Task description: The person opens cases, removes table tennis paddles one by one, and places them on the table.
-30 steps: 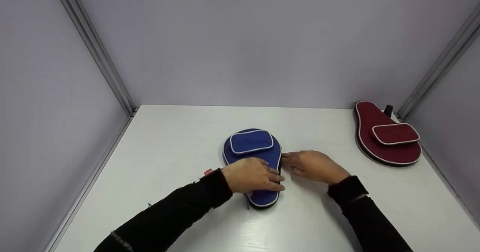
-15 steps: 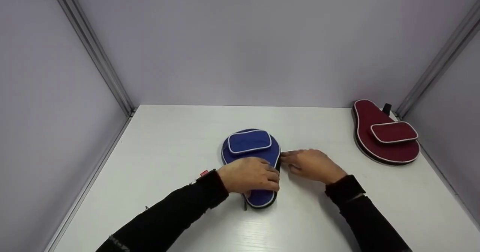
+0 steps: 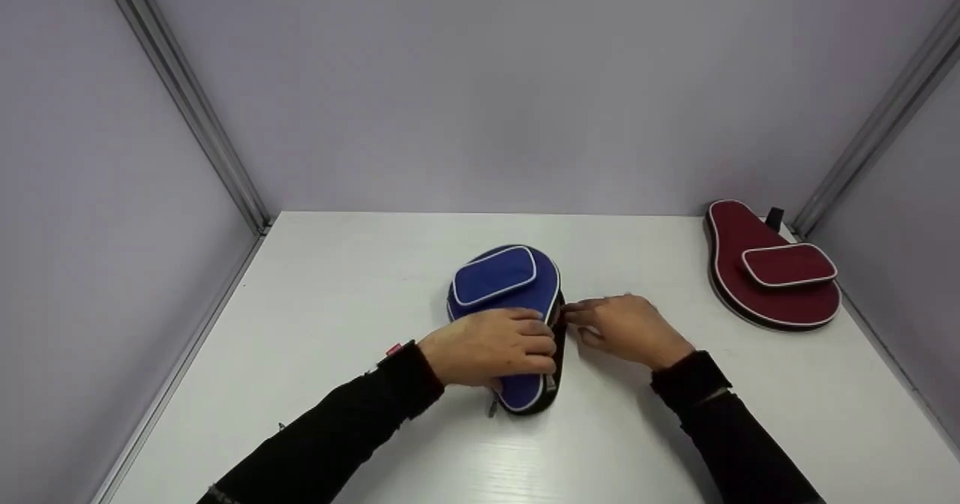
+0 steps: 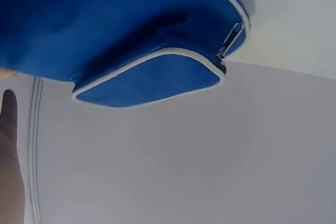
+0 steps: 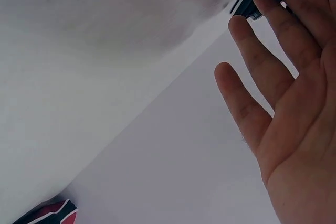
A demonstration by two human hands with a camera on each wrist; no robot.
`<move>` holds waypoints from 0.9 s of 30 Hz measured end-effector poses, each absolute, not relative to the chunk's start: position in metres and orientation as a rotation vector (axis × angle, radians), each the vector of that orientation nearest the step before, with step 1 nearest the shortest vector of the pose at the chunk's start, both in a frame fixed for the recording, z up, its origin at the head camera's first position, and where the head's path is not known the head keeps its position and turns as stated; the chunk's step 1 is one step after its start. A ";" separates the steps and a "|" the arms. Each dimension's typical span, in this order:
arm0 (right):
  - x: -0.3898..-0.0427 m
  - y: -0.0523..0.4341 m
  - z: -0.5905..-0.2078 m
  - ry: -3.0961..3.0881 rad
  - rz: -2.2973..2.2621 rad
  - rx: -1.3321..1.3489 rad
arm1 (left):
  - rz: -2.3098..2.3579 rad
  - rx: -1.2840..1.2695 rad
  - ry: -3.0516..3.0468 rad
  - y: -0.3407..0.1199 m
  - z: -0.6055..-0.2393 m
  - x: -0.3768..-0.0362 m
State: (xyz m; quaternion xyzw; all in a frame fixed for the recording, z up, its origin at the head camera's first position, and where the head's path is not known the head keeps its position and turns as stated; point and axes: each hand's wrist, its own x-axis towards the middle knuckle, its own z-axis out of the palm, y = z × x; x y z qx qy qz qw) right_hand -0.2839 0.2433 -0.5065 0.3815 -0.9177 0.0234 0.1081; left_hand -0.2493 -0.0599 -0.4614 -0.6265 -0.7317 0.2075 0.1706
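A blue table tennis paddle case [image 3: 496,276] with white piping lies mid-table in the head view, its right side tilted up and its dark side band showing. My left hand [image 3: 491,346] grips the narrow part from above, fingers curled over the right edge. In the left wrist view, the case's front pocket [image 4: 152,80] and a zip pull [image 4: 229,40] show. My right hand [image 3: 626,330] is at the case's right side, fingertips touching the dark edge. The right wrist view shows its fingers [image 5: 260,66] mostly straight; the thumb is largely hidden there.
A dark red paddle case [image 3: 776,305] of the same shape lies at the table's right back corner, with a black strap [image 3: 775,219] beside it. Grey walls [image 3: 480,99] close off the back and both sides of the white table [image 3: 337,301].
My left hand has curled its fingers over the blue case's edge and tilted its right side up, turning the case slightly. The right hand stays nearly in place. The red case has not moved.
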 end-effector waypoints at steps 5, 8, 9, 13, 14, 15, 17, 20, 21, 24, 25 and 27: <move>-0.286 0.248 -0.507 -2.741 0.073 1.067 | 0.563 -1.717 -2.029 -0.067 -0.464 -0.253; -0.287 0.250 -0.507 -2.759 0.087 1.044 | 0.540 -1.676 -2.000 -0.072 -0.464 -0.256; -0.287 0.251 -0.507 -2.764 0.094 1.038 | 0.537 -1.663 -1.989 -0.074 -0.464 -0.257; -0.289 0.255 -0.507 -2.802 0.122 1.005 | 0.552 -1.613 -1.951 -0.079 -0.462 -0.260; -0.289 0.257 -0.507 -2.817 0.131 0.994 | 0.558 -1.599 -1.948 -0.081 -0.462 -0.261; -0.290 0.258 -0.506 -2.829 0.139 0.986 | 0.563 -1.585 -1.947 -0.082 -0.461 -0.261; -0.291 0.261 -0.505 -2.862 0.161 0.962 | 0.568 -1.554 -1.947 -0.085 -0.460 -0.263; -0.292 0.266 -0.504 -2.890 0.165 0.929 | 0.560 -1.516 -1.957 -0.090 -0.457 -0.266; -0.292 0.267 -0.503 -2.893 0.159 0.921 | 0.548 -1.510 -1.963 -0.092 -0.457 -0.267; -0.294 0.271 -0.504 -2.899 0.134 0.887 | 0.503 -1.506 -2.000 -0.099 -0.456 -0.271; -0.294 0.273 -0.504 -2.900 0.128 0.876 | 0.484 -1.509 -2.018 -0.101 -0.456 -0.272; -0.295 0.275 -0.505 -2.901 0.120 0.859 | 0.455 -1.512 -2.053 -0.106 -0.457 -0.275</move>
